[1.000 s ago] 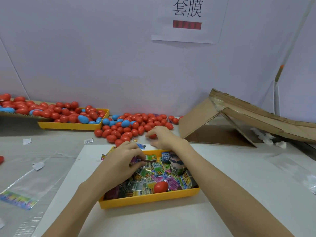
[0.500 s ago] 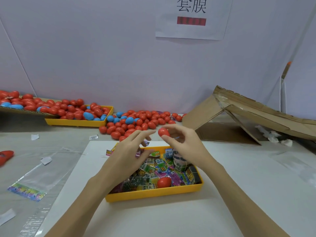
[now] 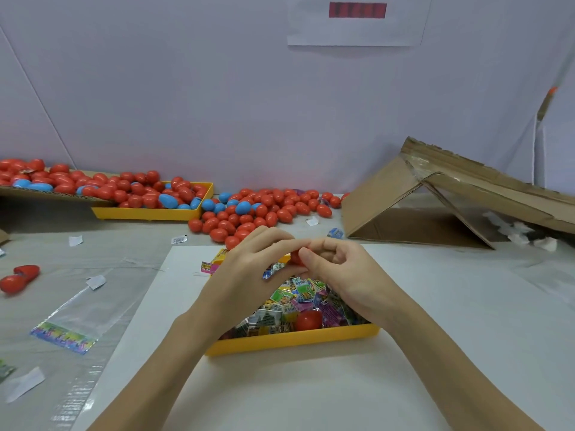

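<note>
Item one, the white board (image 3: pixel 280 393) covering the near table, on which all else below stands. Item two, the collapsed cardboard box (image 3: pixel 382 197), far right, well apart from the work. Item three, the far yellow tray (image 3: pixel 149 214), heaped with red and blue plastic eggs, and just beside it a loose heap of eggs (image 3: pixel 264 209) spilled along the wall. Item four, the near yellow tray (image 3: pixel 295 340), full of small printed packets (image 3: pixel 295 297) with one spare red egg (image 3: pixel 308 319) lying among them. Item five, the left hand (image 3: pixel 245 275) and the right hand (image 3: pixel 345 275), meeting in the air over the back of the near tray. Item six, the red egg (image 3: pixel 297 256): we find it pinched in the curled fingers and thumb of the right hand, with the left fingertips touching its top. Item seven, a foil packet (image 3: pixel 272 270), which shows from under the left hand and appears held there; the thumb is hidden. We judge the egg a hollow two-part shell: light, stiff, smooth enough to slip, and apt to spring apart suddenly. We would hold each half at its rounded end, clear of the middle seam, and pull or twist gently. The packet we rate thin, limp and nearly weightless, best pinched at one edge.
</note>
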`<action>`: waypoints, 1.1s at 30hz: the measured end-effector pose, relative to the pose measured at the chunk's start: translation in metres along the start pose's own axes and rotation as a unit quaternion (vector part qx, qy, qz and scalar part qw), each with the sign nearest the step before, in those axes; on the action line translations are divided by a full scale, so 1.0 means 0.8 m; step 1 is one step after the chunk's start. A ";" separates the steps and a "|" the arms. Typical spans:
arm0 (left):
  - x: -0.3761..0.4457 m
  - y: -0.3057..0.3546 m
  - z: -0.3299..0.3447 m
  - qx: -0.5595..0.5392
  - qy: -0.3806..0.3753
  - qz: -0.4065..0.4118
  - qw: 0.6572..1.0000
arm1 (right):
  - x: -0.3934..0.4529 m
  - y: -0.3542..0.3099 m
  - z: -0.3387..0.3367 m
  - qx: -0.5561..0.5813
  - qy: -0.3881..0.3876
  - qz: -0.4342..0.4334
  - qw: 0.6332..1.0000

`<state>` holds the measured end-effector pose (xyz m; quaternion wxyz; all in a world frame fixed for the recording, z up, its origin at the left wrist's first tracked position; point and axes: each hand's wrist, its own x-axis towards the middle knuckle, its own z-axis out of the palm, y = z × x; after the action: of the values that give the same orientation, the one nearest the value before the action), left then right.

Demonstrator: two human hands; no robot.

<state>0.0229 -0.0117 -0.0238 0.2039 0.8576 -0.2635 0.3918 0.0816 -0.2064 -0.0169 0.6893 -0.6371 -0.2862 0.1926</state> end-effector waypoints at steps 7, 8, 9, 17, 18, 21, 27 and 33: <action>0.001 -0.004 0.000 -0.058 -0.019 -0.056 0.997 | 0.004 0.008 0.006 0.013 -0.004 0.009 1.000; 0.001 -0.005 -0.001 -0.071 -0.013 -0.078 0.994 | 0.006 0.009 0.009 0.019 -0.007 0.010 1.000; 0.001 -0.007 -0.002 -0.082 -0.003 -0.107 0.991 | 0.007 0.009 0.011 0.005 0.003 0.007 1.000; 0.002 -0.019 -0.024 -0.270 0.023 -0.374 0.887 | 0.002 0.012 0.009 -0.447 0.018 -0.139 0.884; 0.002 -0.018 -0.025 -0.280 0.018 -0.381 0.881 | 0.001 0.010 0.008 -0.446 0.005 -0.132 0.885; 0.003 -0.016 -0.023 -0.307 -0.021 -0.388 0.869 | 0.001 0.005 -0.003 -0.461 0.005 -0.139 0.876; -0.001 -0.013 -0.014 -0.195 -0.069 -0.390 0.897 | 0.012 0.016 0.011 -0.540 -0.053 -0.118 0.831; 0.000 -0.011 -0.010 -0.235 -0.033 -0.391 0.889 | 0.030 0.019 0.016 -0.596 -0.025 -0.080 0.798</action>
<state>0.0240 -0.0006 -0.0203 0.5279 0.8303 0.0022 0.1785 0.0935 -0.1799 -0.0277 0.1788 -0.8922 -0.4110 -0.0560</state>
